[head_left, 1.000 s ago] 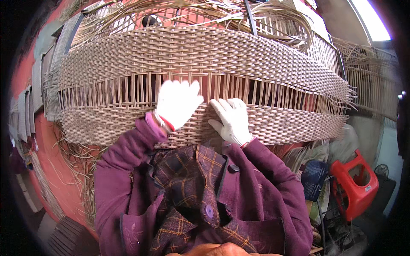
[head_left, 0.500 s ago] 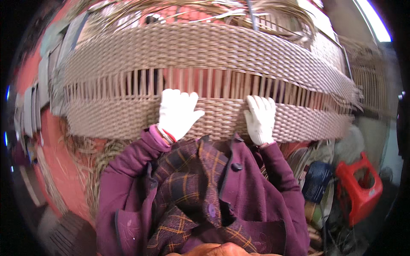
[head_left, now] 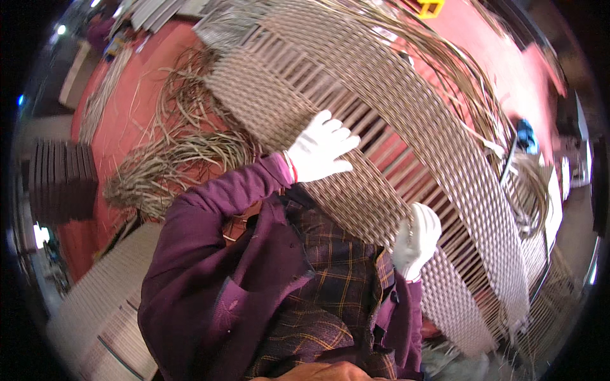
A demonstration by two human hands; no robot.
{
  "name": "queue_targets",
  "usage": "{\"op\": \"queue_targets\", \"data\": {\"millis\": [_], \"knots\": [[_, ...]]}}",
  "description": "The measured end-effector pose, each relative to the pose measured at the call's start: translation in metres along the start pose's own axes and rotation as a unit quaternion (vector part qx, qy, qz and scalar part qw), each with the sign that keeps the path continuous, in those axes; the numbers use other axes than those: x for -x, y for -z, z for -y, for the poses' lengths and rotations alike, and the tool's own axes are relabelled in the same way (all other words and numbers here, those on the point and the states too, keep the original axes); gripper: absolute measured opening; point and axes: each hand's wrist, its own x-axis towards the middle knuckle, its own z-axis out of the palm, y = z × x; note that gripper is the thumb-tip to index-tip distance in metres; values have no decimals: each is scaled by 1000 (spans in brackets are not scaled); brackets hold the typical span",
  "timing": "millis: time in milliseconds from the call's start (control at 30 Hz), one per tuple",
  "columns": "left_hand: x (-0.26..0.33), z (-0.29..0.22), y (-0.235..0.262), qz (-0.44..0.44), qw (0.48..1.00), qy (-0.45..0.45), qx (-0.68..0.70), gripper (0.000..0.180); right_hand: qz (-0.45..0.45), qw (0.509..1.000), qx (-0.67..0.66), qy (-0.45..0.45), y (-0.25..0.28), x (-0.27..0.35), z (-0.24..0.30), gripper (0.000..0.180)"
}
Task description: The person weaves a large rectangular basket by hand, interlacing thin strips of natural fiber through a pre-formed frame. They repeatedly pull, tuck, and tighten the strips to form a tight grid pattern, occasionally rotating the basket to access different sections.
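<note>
A brown woven panel [head_left: 394,89] runs slantwise from upper left to lower right, its two tightly woven bands parted by a strip of bare slats [head_left: 365,120]. My left hand [head_left: 321,147], in a white glove, lies across the near band with its fingers spread toward the slats. Farther down the same band, my right hand [head_left: 416,238], also gloved in white, has its fingers together and curled over the weave. The undersides of both hands are hidden.
Loose strands [head_left: 184,152] lie in a heap on the red floor at left, and more strands [head_left: 470,82] trail beyond the panel. A stack of dark slabs [head_left: 62,181] stands far left. At lower left is a pale ribbed panel [head_left: 114,292]. A yellow object [head_left: 431,7] sits at the top.
The view has turned, so the woven panel now slants instead of lying level. Both hands stay on its near band; the left fingers are spread wider, and the right hand has turned side-on.
</note>
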Motion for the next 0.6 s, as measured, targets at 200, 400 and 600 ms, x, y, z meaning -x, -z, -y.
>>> {"op": "queue_targets", "data": {"millis": [200, 400, 600], "knots": [[19, 14, -8, -40, 996, -6, 76, 61, 148, 985, 1, 94, -55, -59, 32, 60], [40, 110, -1, -164, 970, 164, -78, 62, 167, 982, -5, 88, -77, -60, 33, 59], [59, 120, 8, -150, 970, 189, -33, 51, 164, 986, 3, 34, -80, -69, 34, 33]]}}
